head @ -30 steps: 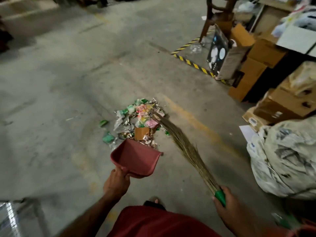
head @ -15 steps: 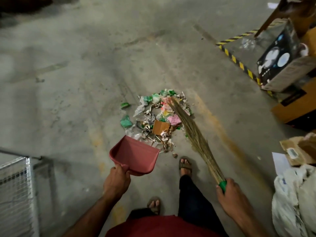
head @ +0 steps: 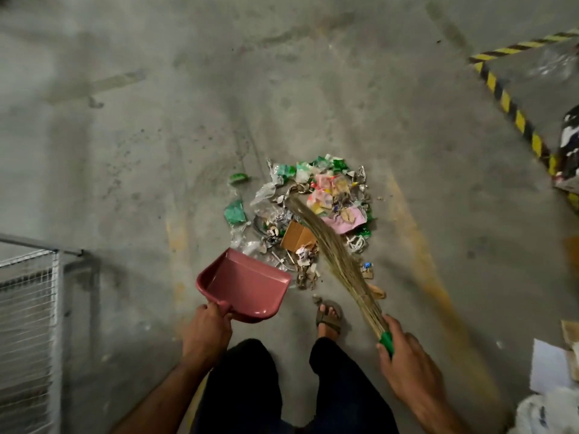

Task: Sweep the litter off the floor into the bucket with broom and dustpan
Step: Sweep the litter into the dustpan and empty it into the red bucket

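Note:
A heap of litter (head: pixel 313 211), with paper scraps, green wrappers, plastic film and a small brown cardboard box, lies on the concrete floor ahead of my feet. My left hand (head: pixel 206 330) grips the handle of a pink dustpan (head: pixel 244 283), whose open mouth faces the near left edge of the heap. My right hand (head: pixel 407 361) holds the green grip of a straw broom (head: pixel 335 252). The broom's bristles slant up and left across the heap, with their tips on its middle. No bucket is in view.
A wire mesh cage (head: pixel 28 324) stands at the left. Yellow and black hazard tape (head: pixel 513 111) marks the floor at the upper right, beside a printed box (head: pixel 568 151). White paper (head: pixel 548 368) and a plastic bag (head: pixel 545 411) lie at the lower right. My sandalled foot (head: pixel 328 314) is near the heap.
I have stepped closer and the view has tilted down, so the heap and my legs now fill the centre. The broom's tips have shifted left onto the heap's middle. The dustpan stays at the heap's near edge.

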A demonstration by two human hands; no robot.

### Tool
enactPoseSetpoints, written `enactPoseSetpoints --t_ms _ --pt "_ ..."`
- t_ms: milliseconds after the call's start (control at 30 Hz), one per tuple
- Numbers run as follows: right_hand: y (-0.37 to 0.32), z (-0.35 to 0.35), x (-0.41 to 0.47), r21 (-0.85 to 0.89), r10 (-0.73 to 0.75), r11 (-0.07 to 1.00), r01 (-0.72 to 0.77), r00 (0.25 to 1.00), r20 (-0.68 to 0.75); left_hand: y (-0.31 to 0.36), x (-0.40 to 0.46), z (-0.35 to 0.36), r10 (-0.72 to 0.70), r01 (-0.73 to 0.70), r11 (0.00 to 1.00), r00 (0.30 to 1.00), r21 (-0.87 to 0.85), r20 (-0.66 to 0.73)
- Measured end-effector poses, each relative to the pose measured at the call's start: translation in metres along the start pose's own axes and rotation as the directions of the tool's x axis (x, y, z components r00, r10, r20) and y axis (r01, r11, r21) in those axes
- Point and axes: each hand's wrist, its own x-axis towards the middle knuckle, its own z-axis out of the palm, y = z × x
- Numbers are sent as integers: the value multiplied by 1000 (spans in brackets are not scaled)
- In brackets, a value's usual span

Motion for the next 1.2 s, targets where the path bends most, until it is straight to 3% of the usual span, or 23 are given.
enactPoseSetpoints --t_ms 267,433,833,1067,1200 --pt "-31 10 118 -85 -70 994 70 998 -1 15 120 65 -139 138 990 990 34 24" --pt "-55 69 203 -53 -112 992 110 993 -38 -12 217 135 -174 168 983 981 80 87" --pt "-104 192 402 -179 -238 959 220 967 -89 -77 438 256 -170 168 983 985 79 21" --pt "-117 194 480 -315 -301 895 316 949 96 -86 504 267 -18 19 1000 998 -21 54" --pt "-116 195 473 -330 -315 876 352 935 163 -72 511 278 -32 34 999 998 -38 60"
